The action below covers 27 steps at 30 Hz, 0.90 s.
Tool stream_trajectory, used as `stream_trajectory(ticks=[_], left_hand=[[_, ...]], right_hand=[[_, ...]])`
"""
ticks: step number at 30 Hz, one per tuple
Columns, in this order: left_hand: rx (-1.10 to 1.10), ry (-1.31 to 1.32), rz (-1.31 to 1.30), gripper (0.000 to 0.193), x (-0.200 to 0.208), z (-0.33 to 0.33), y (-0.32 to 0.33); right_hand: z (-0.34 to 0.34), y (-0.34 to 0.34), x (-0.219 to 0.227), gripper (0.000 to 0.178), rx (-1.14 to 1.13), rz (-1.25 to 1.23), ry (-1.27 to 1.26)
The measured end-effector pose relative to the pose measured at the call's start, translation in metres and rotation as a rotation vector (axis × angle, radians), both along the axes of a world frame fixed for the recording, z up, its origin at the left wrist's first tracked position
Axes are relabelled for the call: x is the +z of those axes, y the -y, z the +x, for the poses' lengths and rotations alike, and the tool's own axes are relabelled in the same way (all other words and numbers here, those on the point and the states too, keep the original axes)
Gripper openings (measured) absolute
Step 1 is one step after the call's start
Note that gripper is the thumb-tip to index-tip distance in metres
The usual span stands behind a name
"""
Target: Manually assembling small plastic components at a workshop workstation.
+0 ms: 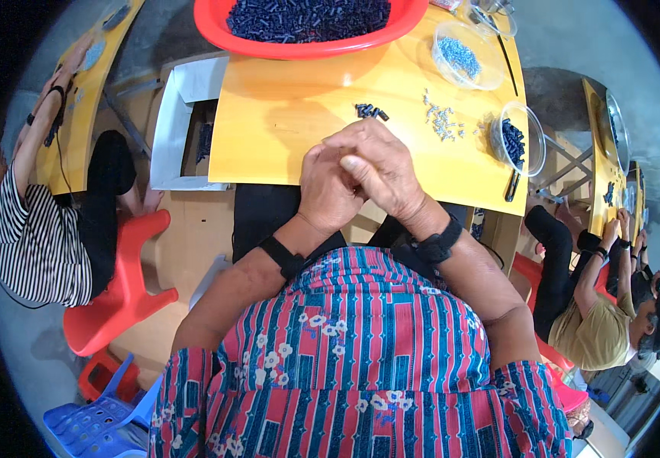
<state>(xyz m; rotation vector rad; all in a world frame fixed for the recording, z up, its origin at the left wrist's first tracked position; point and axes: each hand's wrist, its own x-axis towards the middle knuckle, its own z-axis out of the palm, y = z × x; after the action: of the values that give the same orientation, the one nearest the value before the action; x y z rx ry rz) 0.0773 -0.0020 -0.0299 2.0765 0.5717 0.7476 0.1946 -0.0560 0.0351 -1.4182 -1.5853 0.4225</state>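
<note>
My two hands are clasped together just over the near edge of the yellow table (269,153). My right hand (386,169) folds across my left hand (326,187), its fingers wrapped over it and its thumb pointing inward. The fingers of my left hand look curled and are mostly covered. Whether anything lies between the palms is hidden. Just beyond the knuckles is a small pile of dark blue, short tube-like pieces (372,111). To its right, small clear pieces (442,120) lie scattered on the tabletop.
A red basin (299,50) of dark pieces stands at the back. On the right are a clear tub (490,72) of light blue pieces, a clear cup (532,156) of dark pieces and a black pen-like rod (512,185). A white open box (181,114) adjoins the left edge. Other people sit at tables on both sides.
</note>
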Motion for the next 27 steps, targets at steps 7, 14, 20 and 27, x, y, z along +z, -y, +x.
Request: stream_trajectory(ticks=[7, 14, 20, 27], left_hand=[[-0.035, 0.154, 0.008, 0.027, -0.010, -0.005, -0.001], [-0.004, 0.122, 0.057, 0.042, 0.000, -0.015, 0.008], [0.017, 0.122, 0.096, 0.041, 0.002, -0.017, 0.009], [0.045, 0.123, 0.133, 0.041, -0.001, -0.017, 0.010]], right_hand=[[-0.006, -0.009, -0.014, 0.056, 0.058, -0.013, 0.223], [-0.011, -0.001, -0.008, 0.072, 0.129, -0.058, 0.309], [-0.014, -0.002, -0.012, 0.075, 0.156, -0.056, 0.298], [-0.017, -0.001, -0.014, 0.079, 0.160, -0.100, 0.298]])
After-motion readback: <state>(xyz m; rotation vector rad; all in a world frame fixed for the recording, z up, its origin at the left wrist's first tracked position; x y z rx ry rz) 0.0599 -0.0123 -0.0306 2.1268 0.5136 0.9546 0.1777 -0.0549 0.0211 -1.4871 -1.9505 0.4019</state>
